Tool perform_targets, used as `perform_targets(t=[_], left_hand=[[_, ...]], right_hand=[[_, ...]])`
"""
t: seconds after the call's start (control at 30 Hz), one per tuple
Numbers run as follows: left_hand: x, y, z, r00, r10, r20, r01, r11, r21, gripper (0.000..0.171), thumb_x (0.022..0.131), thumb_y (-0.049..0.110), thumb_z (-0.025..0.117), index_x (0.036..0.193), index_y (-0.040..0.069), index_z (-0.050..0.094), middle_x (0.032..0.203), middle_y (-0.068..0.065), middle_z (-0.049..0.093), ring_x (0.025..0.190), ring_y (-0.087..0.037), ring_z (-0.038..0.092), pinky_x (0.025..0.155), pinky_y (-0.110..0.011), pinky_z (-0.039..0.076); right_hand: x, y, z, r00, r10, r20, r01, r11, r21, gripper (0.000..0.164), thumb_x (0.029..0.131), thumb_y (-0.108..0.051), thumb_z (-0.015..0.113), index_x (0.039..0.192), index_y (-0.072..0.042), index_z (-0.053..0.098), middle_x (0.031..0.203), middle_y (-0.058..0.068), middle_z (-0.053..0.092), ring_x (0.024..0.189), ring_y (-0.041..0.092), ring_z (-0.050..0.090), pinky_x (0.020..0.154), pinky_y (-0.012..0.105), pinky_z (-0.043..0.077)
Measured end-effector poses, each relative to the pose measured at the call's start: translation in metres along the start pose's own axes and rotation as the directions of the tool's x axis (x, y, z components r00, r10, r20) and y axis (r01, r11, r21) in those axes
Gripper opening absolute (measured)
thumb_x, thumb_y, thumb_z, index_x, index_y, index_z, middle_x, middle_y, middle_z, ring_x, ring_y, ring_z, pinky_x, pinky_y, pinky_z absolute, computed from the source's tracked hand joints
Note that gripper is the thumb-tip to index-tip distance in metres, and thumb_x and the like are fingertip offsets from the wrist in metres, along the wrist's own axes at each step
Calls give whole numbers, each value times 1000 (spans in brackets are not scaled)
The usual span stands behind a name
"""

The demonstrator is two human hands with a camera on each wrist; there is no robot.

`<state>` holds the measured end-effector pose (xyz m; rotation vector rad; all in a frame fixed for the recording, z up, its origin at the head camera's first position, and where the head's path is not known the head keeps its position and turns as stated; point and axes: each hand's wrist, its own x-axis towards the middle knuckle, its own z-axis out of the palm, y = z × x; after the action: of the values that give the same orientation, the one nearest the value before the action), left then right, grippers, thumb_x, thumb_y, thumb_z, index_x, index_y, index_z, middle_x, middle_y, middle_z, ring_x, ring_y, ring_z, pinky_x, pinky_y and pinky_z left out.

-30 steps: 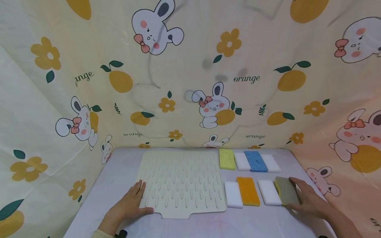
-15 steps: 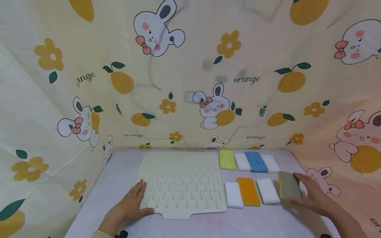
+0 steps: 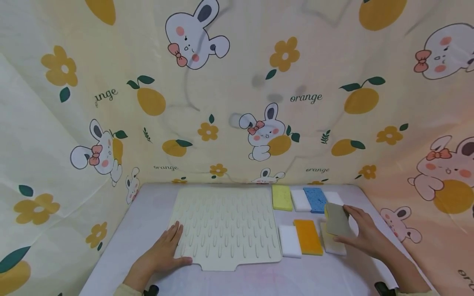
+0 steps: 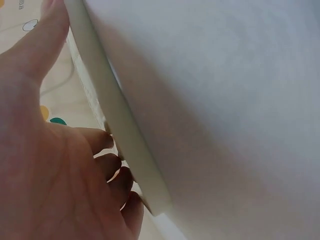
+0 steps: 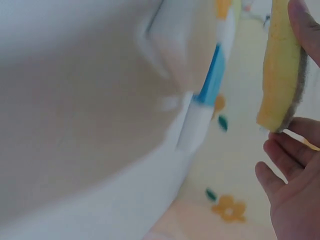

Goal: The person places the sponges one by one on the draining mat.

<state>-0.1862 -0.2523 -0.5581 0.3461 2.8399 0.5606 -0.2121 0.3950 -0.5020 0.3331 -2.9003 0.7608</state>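
My right hand (image 3: 370, 236) holds a sponge (image 3: 338, 220) with a grey-green face between thumb and fingers. In the right wrist view the sponge's thick yellow side (image 5: 280, 65) shows, raised off the table. Below it lies a white sponge (image 3: 335, 246), partly covered. At the left, my left hand (image 3: 159, 255) rests along the edge of a flat cream drying board (image 3: 227, 226) with rows of raised ridges. The left wrist view shows its thumb and fingertips touching the board's rim (image 4: 122, 125).
In the back row lie a yellow-green sponge (image 3: 282, 198), a white one (image 3: 301, 200), a blue one (image 3: 315, 200) and another white one (image 3: 334, 198). Nearer are a white sponge (image 3: 290, 241) and an orange one (image 3: 308, 237). Patterned cloth (image 3: 229, 82) surrounds the table (image 3: 281, 279).
My right hand has lifted the grey-green and yellow sponge from the right end of the front row and carried it left, over the white sponge. The left hand has stayed in place.
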Motion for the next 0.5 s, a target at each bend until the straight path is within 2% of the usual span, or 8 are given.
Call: perform_targets(t=[0.33, 0.5], left_hand=[[0, 1, -2, 1000, 19, 10, -19, 1000, 9, 126, 84, 70, 79, 166, -9, 25, 175, -31, 15, 162, -47, 17, 132, -60, 18], [-1, 2, -2, 1000, 26, 5, -26, 1000, 11, 126, 85, 70, 79, 165, -11, 23, 175, -31, 15, 162, -47, 17, 132, -60, 18]], right_hand=[[27, -50, 24, 998, 36, 50, -37, 999, 32, 123, 80, -50, 95, 166, 3, 26, 165, 35, 26, 138, 57, 37, 102, 77, 48], [39, -68, 34, 998, 31, 55, -33, 999, 34, 122, 80, -54, 93, 167, 0, 26, 167, 34, 23, 142, 59, 37, 104, 79, 45]])
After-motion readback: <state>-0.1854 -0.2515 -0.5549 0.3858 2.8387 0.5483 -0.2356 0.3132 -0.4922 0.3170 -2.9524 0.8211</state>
